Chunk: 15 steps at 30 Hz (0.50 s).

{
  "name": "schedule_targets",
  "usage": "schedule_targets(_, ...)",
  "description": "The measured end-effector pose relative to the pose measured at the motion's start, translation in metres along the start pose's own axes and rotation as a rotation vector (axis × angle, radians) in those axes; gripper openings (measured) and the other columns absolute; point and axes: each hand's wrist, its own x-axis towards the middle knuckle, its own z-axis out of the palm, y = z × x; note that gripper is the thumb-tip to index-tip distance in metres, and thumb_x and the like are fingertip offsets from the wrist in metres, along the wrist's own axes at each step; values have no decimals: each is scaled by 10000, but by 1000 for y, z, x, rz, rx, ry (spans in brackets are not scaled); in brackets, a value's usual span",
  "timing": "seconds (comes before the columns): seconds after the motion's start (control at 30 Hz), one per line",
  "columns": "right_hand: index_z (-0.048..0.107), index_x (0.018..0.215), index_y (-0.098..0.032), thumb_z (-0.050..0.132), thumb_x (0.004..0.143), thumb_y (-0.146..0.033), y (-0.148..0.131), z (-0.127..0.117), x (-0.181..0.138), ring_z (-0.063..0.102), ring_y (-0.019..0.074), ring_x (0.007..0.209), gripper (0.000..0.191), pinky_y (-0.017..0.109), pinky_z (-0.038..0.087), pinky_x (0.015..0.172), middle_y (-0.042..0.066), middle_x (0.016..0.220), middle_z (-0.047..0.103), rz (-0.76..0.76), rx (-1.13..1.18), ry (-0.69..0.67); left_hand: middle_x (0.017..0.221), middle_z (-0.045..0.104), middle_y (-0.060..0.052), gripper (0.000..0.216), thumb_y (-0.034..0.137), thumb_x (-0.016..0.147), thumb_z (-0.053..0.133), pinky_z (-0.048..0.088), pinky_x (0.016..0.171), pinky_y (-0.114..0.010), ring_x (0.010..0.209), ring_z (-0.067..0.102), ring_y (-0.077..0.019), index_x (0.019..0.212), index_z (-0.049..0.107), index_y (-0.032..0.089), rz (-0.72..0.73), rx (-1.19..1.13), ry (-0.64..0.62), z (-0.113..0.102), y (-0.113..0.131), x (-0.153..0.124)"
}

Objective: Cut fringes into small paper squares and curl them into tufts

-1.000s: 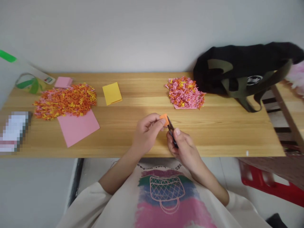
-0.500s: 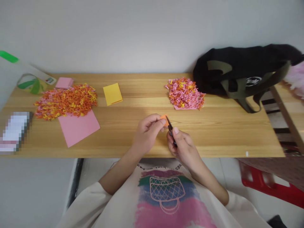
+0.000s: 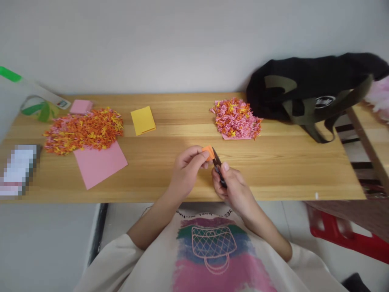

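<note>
Near the table's front middle, my left hand (image 3: pixel 189 166) pinches a small piece of orange paper (image 3: pixel 208 153) between thumb and fingers. My right hand (image 3: pixel 232 182) is closed around a pair of dark scissors (image 3: pixel 218 160), their blades pointing up and left at the paper's right edge. Behind the hands, to the right, lies a heap of pink, orange and yellow paper shreds (image 3: pixel 237 118) on a pink sheet. A larger, mostly orange heap of shreds (image 3: pixel 85 130) sits at the left, partly covering a pink paper sheet (image 3: pixel 101 166).
A yellow paper pad (image 3: pixel 143 121) lies back of centre; a pink pad (image 3: pixel 81 106) is behind the left heap. A blurred-out phone (image 3: pixel 20 169) lies at the far left. A black bag (image 3: pixel 304 89) stands at the back right against the wall. A red stool (image 3: pixel 343 235) stands below right.
The orange paper has shifted slightly left with my left hand. Beside it, the scissor blades now show wider apart at the paper's edge. The heaps have not changed.
</note>
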Motion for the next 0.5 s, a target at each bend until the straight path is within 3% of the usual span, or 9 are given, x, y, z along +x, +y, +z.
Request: schedule_targets(0.5, 418, 632, -207, 449, 881, -651, 0, 0, 2, 205, 54, 357, 509, 209, 174, 348, -87, 425, 319, -44, -63, 27, 562, 545, 31, 195, 260, 758, 603, 413, 598, -237, 568, 493, -91, 584, 575, 176, -28, -46, 17, 4, 2, 1)
